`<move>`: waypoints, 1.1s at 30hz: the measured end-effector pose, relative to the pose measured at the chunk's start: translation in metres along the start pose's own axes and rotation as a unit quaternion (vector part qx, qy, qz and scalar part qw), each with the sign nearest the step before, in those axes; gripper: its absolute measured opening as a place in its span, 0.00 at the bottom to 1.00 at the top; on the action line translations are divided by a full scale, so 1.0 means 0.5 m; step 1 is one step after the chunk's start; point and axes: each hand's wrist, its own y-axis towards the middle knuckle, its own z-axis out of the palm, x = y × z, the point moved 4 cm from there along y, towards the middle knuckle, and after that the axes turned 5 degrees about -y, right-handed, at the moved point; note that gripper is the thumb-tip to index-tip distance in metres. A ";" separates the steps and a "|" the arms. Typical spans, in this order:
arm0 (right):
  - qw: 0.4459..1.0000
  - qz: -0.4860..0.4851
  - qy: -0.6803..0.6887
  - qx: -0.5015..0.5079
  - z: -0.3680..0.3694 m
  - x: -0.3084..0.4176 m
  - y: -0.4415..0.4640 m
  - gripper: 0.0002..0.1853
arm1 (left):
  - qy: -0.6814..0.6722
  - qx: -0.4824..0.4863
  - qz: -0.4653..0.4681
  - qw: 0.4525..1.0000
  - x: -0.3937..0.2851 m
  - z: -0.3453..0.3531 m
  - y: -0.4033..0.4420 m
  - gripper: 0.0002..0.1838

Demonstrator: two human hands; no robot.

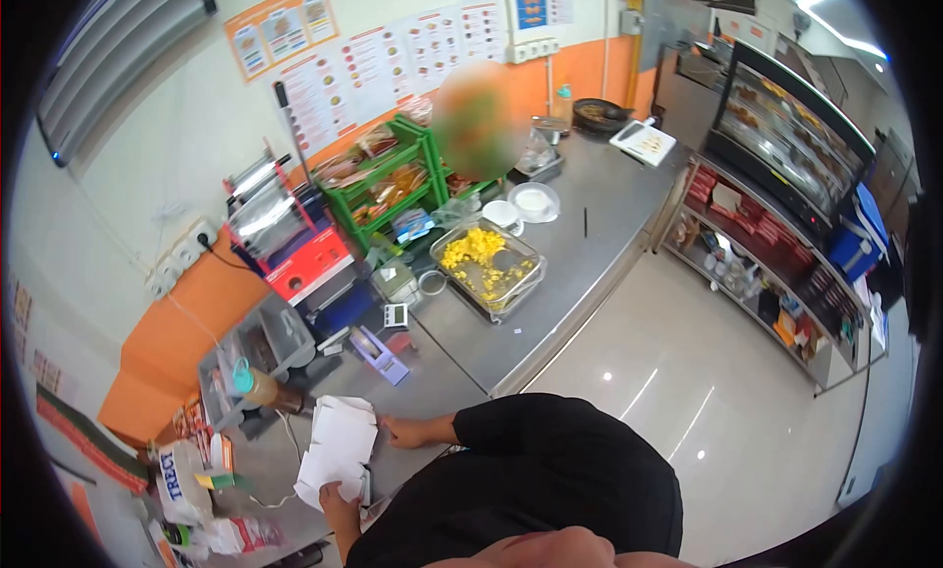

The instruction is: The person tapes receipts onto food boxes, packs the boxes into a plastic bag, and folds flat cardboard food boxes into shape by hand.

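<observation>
An unfolded white carton [339,440] lies on the grey metal counter near my body. My left hand [339,502] is at its lower edge, with the fingers closed on the carton. At the carton's right side is my right hand [405,432], resting low over the counter, its fingers partly spread and no object seen in it. A dark device partly shows beside the carton near my left hand. Above the hands lie a purple tape dispenser [379,355] and a small white timer [395,316].
A metal tray [491,273] of yellow food pieces stands further along the counter. Green crates [388,180], a red and black machine [305,264] and a grey bin [257,352] line the wall. A bottle with a teal lid [265,386] and packets stand at left. Shelving [756,244] is at right.
</observation>
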 end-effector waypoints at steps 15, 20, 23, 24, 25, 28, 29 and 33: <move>0.997 -0.018 -0.049 0.053 -0.046 0.072 -0.012 0.32 | 0.080 0.141 0.077 0.984 0.092 0.051 0.046 0.15; 0.998 -0.020 -0.052 0.034 0.001 0.004 0.037 0.39 | 0.119 0.030 -0.127 0.984 0.009 -0.043 0.048 0.12; 0.997 0.019 -0.048 0.059 -0.004 0.007 0.034 0.40 | 0.093 -0.121 -0.012 0.988 0.040 -0.066 0.070 0.13; 0.996 0.017 -0.050 0.066 -0.010 0.011 0.033 0.40 | 0.092 -0.123 -0.019 0.988 0.049 -0.076 0.079 0.13; 0.996 -0.005 -0.070 0.061 -0.017 0.018 0.029 0.40 | 0.077 -0.189 -0.004 0.979 0.043 -0.099 0.082 0.14; 0.994 0.008 -0.006 0.109 -0.009 -0.002 0.024 0.40 | -0.023 -0.263 -0.073 0.962 0.052 -0.164 0.081 0.17; 0.988 0.023 0.024 0.148 -0.002 -0.011 0.022 0.39 | -0.062 -0.313 -0.062 0.946 0.044 -0.184 0.073 0.18; 0.996 -0.009 0.042 0.077 -0.036 0.028 0.004 0.34 | -0.358 -0.300 -0.101 0.878 0.031 -0.196 0.049 0.12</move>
